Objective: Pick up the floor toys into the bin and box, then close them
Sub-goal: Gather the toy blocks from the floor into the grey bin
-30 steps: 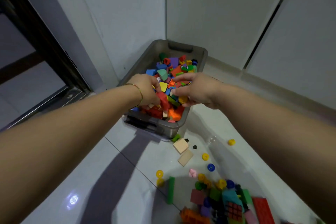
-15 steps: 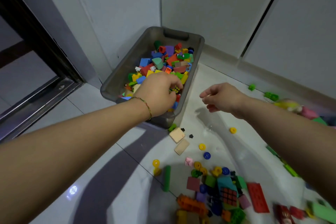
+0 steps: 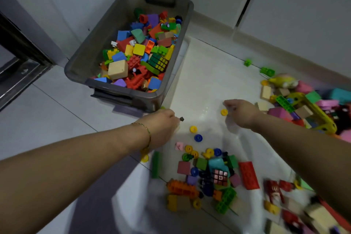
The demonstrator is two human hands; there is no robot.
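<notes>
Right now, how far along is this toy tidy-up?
Done: the grey bin is already heaped with blocks, lid not on. In hand: the left hand reaches down by a small black piece, the right hand at a yellow ring. Left: the near toy pile and the right-side pile on the floor, then closing.

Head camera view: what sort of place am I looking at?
Most likely a room in a home where children play: a grey bin full of building blocks, more toys scattered on the glossy tiled floor, and plain white panel doors along the wall.
</notes>
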